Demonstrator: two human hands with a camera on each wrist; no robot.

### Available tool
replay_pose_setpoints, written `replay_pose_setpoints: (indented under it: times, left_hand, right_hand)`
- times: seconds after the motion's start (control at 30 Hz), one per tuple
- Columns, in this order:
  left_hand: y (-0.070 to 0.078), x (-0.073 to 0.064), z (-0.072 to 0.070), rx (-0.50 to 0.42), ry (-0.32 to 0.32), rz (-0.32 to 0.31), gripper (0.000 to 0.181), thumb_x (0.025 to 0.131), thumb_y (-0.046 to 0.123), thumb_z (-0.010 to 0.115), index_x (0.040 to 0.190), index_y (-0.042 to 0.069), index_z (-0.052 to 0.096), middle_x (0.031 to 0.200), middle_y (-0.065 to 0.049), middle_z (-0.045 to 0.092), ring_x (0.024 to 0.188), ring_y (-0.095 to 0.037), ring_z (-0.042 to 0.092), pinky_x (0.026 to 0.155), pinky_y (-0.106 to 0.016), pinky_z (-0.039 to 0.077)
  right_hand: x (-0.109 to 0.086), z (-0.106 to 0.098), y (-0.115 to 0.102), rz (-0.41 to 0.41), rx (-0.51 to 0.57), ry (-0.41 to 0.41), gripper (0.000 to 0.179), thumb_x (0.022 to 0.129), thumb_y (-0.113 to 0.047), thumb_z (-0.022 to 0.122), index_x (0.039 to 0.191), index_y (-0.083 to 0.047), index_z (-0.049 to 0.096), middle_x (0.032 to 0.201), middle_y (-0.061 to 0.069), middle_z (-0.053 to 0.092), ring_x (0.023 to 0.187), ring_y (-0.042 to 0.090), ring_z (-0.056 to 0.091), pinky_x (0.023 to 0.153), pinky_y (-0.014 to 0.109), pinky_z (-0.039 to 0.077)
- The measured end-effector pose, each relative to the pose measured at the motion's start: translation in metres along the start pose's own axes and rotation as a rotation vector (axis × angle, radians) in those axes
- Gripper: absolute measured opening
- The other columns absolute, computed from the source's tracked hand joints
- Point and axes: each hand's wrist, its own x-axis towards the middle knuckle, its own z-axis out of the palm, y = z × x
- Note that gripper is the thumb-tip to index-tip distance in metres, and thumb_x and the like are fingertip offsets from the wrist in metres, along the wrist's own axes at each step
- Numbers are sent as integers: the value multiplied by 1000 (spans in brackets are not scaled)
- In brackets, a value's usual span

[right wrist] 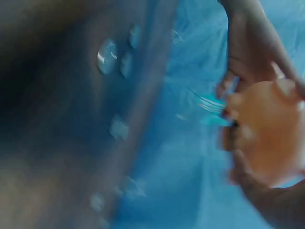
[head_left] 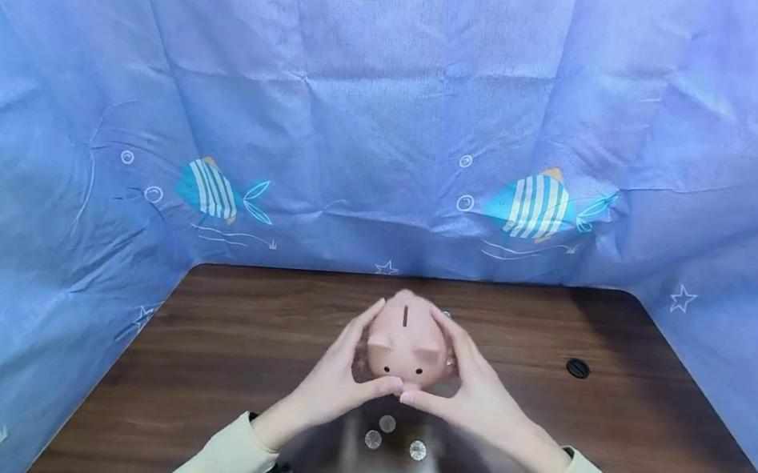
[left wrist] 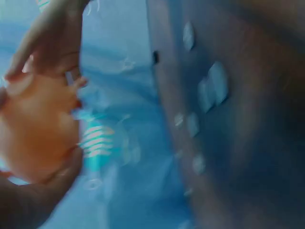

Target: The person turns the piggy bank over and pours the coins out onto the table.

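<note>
A pink piggy bank (head_left: 407,345) is held up over the table between both hands, its coin slot and ears facing upward and its snout toward me. My left hand (head_left: 333,380) grips its left side, and my right hand (head_left: 484,393) grips its right side. Both thumbs meet at the snout. Several round, shiny coins lie below and in front of it, among them a coin (head_left: 418,450) near the right thumb. The wrist views are blurred; in the left one the piggy bank (left wrist: 40,124) shows from below, with loose coins (left wrist: 218,83) on the table.
The dark wood-grain table (head_left: 251,316) reaches back to a blue cloth (head_left: 377,147) with a fish print, which hangs behind and at both sides. A black round plug (head_left: 578,368) lies on the table to the right of my right hand.
</note>
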Motion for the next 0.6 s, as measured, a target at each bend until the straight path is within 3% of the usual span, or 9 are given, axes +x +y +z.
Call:
replay_pose_setpoints:
  times: [0.1, 0.13, 0.17, 0.2, 0.33, 0.4, 0.43, 0.47, 0.6]
  left_hand:
    - [1, 1, -3, 180, 75, 314, 105, 78, 26, 90, 158, 15, 22, 158, -21, 27, 131, -32, 51, 99, -40, 51]
    - [-1, 2, -3, 194, 72, 344, 105, 78, 26, 90, 157, 14, 22, 159, -23, 25, 132, -33, 49, 100, -41, 51]
    - [-3, 2, -3, 177, 47, 317, 103, 80, 28, 89, 157, 14, 22, 158, -24, 27, 131, -32, 50, 98, -41, 52]
    - [-5, 1, -2, 149, 10, 223, 99, 83, 32, 85, 158, 16, 22, 155, -24, 34, 126, -29, 55, 95, -38, 54]
    - [-14, -2, 3, -23, -142, -307, 91, 94, 47, 70, 161, 17, 16, 141, -23, 52, 88, -22, 71, 75, -33, 59]
    - [-16, -3, 4, -30, -151, -396, 92, 94, 50, 68, 162, 17, 16, 139, -22, 54, 84, -22, 72, 74, -34, 59]
    - [-16, -4, 4, -28, -139, -363, 93, 93, 48, 70, 162, 18, 16, 143, -20, 51, 89, -23, 71, 76, -35, 59]
    - [-16, -4, 4, 14, -118, -274, 95, 92, 45, 73, 162, 17, 15, 147, -20, 48, 97, -22, 70, 82, -35, 58]
    - [-9, -3, -4, 255, 18, 301, 95, 85, 30, 84, 158, 16, 23, 158, -22, 30, 125, -31, 57, 100, -41, 51]
  right_hand:
    - [1, -3, 4, -363, -139, 134, 95, 80, -50, 83, 151, -10, 33, 156, 24, 33, 135, 31, 48, 108, 32, 42]
    - [1, -3, 6, -392, -138, 131, 94, 81, -49, 83, 150, -8, 33, 157, 27, 29, 139, 32, 43, 110, 30, 40]
    - [1, -2, 8, -352, -95, 100, 93, 81, -47, 83, 150, -9, 32, 155, 27, 33, 133, 30, 50, 107, 29, 44]
    - [0, 0, 10, -253, -32, 45, 92, 82, -46, 83, 150, -12, 32, 151, 27, 37, 126, 26, 56, 101, 28, 48]
    - [-5, 10, 16, 328, 255, -163, 95, 88, -38, 80, 160, -20, 19, 147, 20, 43, 102, 16, 66, 81, 34, 57]
    - [-7, 13, 18, 414, 295, -176, 95, 88, -34, 80, 160, -22, 19, 144, 21, 45, 94, 20, 68, 78, 41, 58]
    - [-7, 13, 18, 381, 282, -162, 97, 87, -34, 81, 160, -23, 18, 146, 19, 43, 97, 20, 67, 80, 41, 58]
    - [-8, 13, 17, 304, 230, -133, 98, 86, -38, 82, 160, -25, 18, 150, 17, 41, 106, 21, 66, 89, 38, 55]
    - [-5, 7, 14, -276, -32, 63, 84, 88, -42, 79, 152, -16, 32, 158, 23, 30, 129, 27, 53, 106, 28, 44]
